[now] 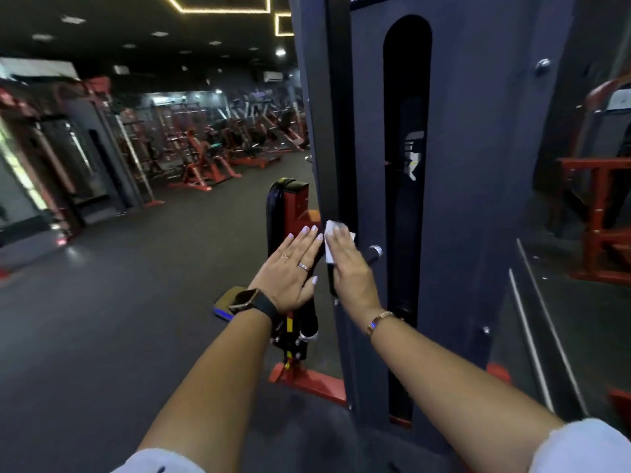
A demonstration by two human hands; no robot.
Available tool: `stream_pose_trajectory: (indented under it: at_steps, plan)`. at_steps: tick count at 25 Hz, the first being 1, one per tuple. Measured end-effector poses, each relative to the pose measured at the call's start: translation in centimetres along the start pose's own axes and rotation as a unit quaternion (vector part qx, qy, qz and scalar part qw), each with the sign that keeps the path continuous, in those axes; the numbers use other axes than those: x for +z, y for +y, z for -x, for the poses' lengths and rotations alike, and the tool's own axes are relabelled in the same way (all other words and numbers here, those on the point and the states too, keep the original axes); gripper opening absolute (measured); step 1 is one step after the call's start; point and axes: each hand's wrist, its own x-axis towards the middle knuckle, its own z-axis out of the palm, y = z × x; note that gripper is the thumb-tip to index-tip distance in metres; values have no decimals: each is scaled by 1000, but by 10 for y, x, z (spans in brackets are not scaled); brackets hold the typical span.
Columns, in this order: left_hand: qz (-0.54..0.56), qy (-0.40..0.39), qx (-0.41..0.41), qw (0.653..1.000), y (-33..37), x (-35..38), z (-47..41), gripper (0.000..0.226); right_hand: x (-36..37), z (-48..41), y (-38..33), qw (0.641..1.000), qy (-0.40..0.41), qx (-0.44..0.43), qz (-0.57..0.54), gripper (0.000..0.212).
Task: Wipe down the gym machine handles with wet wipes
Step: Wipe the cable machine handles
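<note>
Evidently you laid your right grip (345, 264) flat, fingers straight, to press the wet wipe (328, 250) against the machine's dark upright (336, 131) just beside a chrome-tipped knob (374, 252), while your left grip (293, 264) lay alongside with fingers straight, holding nothing, probably for balance.

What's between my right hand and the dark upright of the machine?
A white wet wipe, pressed by the flat right hand against the dark upright; the head view shows it.

left: open floor (136, 302) | ahead: machine column (478, 199) blocks | knob (375, 252) protrudes
</note>
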Motion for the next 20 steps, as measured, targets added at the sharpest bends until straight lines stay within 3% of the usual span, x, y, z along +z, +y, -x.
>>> stream_pose_trajectory:
  at_steps: [3, 7, 9, 12, 14, 20]
  plan:
    - [-52, -28, 79, 995, -12, -18, -17, 64, -2, 35, 12, 996, -83, -33, -15, 60]
    - [-112, -54, 219, 968, -21, -41, -78, 60, -7, 19, 20, 993, -83, -81, 4, 49]
    - [-165, -68, 284, 942, -24, -44, -109, 59, -6, 17, 27, 982, -83, -160, 53, 44]
    - [-206, -74, 350, 911, -34, -37, -127, 54, -11, 35, 33, 946, -99, -308, 23, 42]
    - [-233, -62, 375, 895, -42, -31, -130, 52, -13, 30, 23, 934, -82, -346, 15, 41]
    - [-237, -42, 356, 903, -43, -21, -126, 51, 3, 41, 21, 932, -65, -351, 58, 43]
